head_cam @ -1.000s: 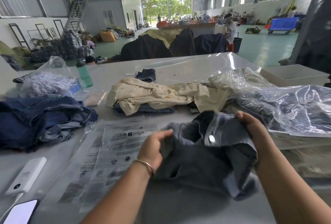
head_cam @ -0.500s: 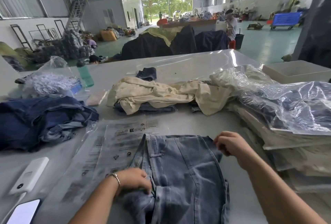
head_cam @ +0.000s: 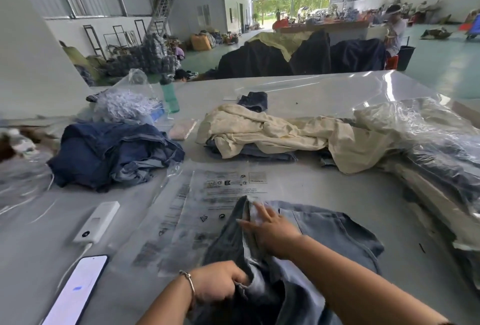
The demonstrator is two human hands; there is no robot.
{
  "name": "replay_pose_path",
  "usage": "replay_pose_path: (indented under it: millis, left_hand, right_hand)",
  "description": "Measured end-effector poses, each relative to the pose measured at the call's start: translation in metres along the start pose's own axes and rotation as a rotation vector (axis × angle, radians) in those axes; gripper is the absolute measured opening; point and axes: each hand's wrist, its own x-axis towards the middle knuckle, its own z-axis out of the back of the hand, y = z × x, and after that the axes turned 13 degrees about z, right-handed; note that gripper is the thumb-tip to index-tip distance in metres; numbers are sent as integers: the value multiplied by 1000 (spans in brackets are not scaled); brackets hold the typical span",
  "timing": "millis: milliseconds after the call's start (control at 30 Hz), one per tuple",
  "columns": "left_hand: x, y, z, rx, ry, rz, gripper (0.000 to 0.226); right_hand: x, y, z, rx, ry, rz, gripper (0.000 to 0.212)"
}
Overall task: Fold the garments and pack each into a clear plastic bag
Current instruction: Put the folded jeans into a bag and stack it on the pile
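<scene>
1. Risk, fold slipping: the grey denim garment (head_cam: pixel 306 252) lies bunched at its near end on the desk (head_cam: pixel 324 101). We judge that if the left hand (head_cam: pixel 218 284) lets go of that bunched end before the fabric is flattened, the fold may open or set crooked.
2. Risk, bag dragged: the printed clear plastic bag (head_cam: pixel 207 210) lies flat on the desk, partly under the garment's left edge. We judge that pulling the denim sideways could drag or crease the bag.
3. Risk, side items: a phone (head_cam: pixel 75 291) and a white power bank (head_cam: pixel 97 222) lie left of the garment, beyond the bag. A wide sweep of fabric could knock them.
4. Left hand state: its fingers are curled around the garment's near left edge, gripping a fold of fabric.
5. Right hand (head_cam: pixel 272 231) state: fingers extended, pressing flat on the garment's upper left part. It holds nothing.
6. Garment position: it sits directly under both hands, nearest us, with a cream garment (head_cam: pixel 272 130) beyond it and a dark blue denim pile (head_cam: pixel 111 153) beyond and to its left.
7. Packed bags (head_cam: pixel 436 153) are stacked to the garment's right.
</scene>
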Motion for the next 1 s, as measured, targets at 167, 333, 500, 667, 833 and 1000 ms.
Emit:
replay_pose_path:
  millis: [167,333,500,667,833,1000]
  left_hand:
    - [-17,-2,6,-41,148,-58,9]
    - [-20,-4,7,-123,286,-74,23]
    - [-24,-2,2,-175,142,-102,60]
    - [-19,35,13,-42,68,-7,49]
    - [-16,71,12,134,-103,271,35]
    - [-17,62,32,50,-605,187,30]
  right_hand:
    - [26,-6,-2,-316,189,152,67]
    - [44,-3,-11,-345,244,175,76]
    - [43,-19,-3,-209,186,-65,44]
    - [-2,-74,51,103,-104,-305,14]
    - [-69,-121,97,275,-343,-367,9]
    - [-130,-133,125,300,-635,-433,30]
